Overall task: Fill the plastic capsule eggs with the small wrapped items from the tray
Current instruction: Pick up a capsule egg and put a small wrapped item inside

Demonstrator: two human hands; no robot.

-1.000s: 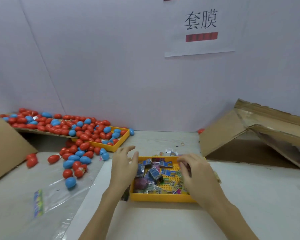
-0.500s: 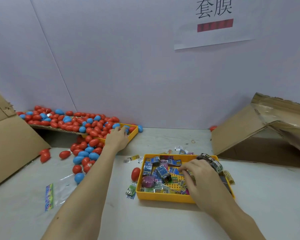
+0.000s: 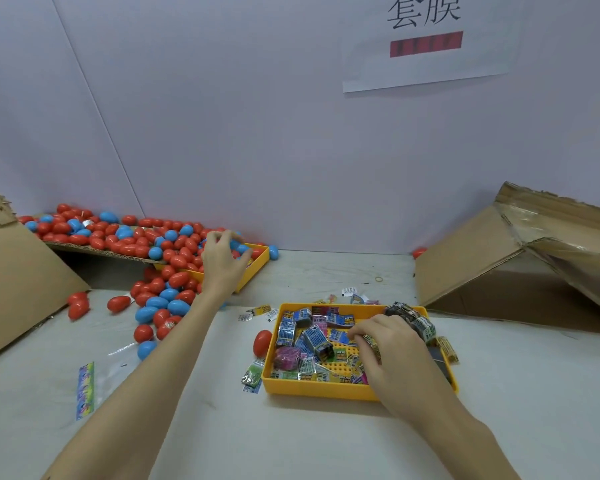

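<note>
A yellow tray (image 3: 312,389) near the table's front holds several small wrapped items (image 3: 317,339) in blue, pink and green wrappers. My right hand (image 3: 392,355) reaches into it from the right and pinches a yellow-green wrapped item (image 3: 372,342). Red and blue capsule eggs (image 3: 167,299) spill from a second yellow tray (image 3: 257,268) and a cardboard ramp at the back left. My left hand (image 3: 222,261) is over that tray, its fingers and thumb curled round a blue egg (image 3: 239,245). One red egg (image 3: 262,342) lies against the near tray's left side.
Loose wrappers (image 3: 253,374) lie around the near tray. A clear plastic bag (image 3: 85,389) lies at the front left. Cardboard flaps stand at the far left (image 3: 18,282) and right (image 3: 520,258). A rubber band (image 3: 379,279) lies near the back wall.
My left hand went from beside the near tray to the egg tray at the back left and closed on a blue egg. My right hand stayed in the near tray, picking at the items.
</note>
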